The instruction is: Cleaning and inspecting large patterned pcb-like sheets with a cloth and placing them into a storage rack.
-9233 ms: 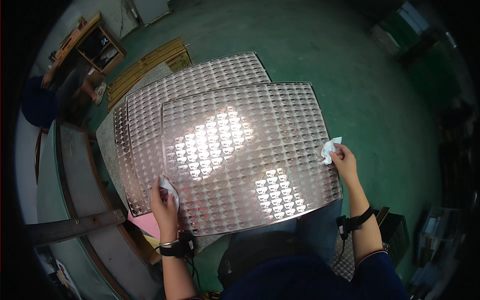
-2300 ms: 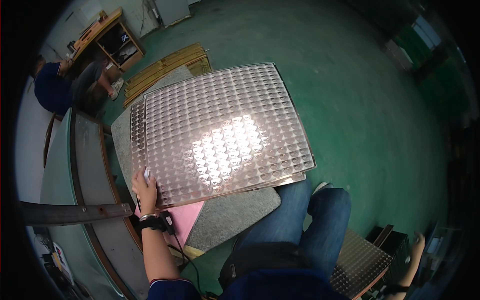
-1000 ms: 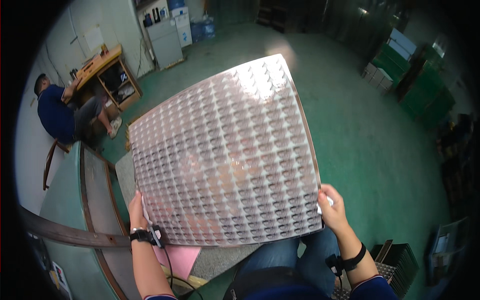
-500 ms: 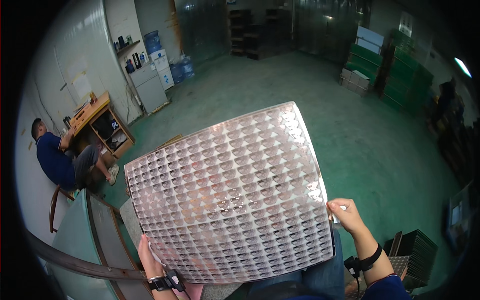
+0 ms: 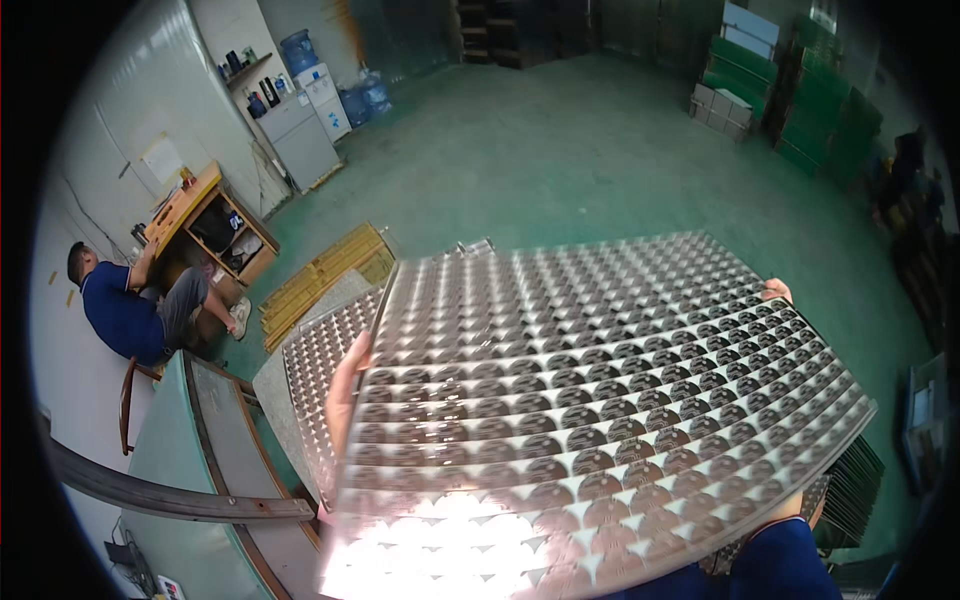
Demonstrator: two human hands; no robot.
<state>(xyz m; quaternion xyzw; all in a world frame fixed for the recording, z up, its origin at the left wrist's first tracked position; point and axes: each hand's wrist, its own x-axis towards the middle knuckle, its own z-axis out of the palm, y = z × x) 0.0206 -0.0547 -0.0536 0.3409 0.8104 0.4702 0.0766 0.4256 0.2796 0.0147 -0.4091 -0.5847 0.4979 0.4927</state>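
Both my hands hold a large, shiny metal sheet (image 5: 600,400) printed with rows of rounded dark shapes. It is tilted in front of me, with a bright glare on its near left corner. My left hand (image 5: 350,385) grips its left edge, partly hidden behind it. On the far right edge, only the fingers of my right hand (image 5: 777,290) show, curled over the rim; the sheet covers most of that forearm. Beneath and left of the held sheet, a similar patterned sheet (image 5: 310,365) lies on a grey surface (image 5: 268,385).
A yellow slatted wooden stack (image 5: 325,280) lies beyond the grey surface. Left are a glass-topped table (image 5: 165,430) and a curved metal bar (image 5: 180,500). A seated person (image 5: 125,310) is at a wooden desk (image 5: 190,205). A black slotted rack (image 5: 855,490) stands right.
The held sheet has swung right and tipped flatter, its near edge coming closer. My right hand has moved up along its edge. The lower sheet and yellow stack have come into view.
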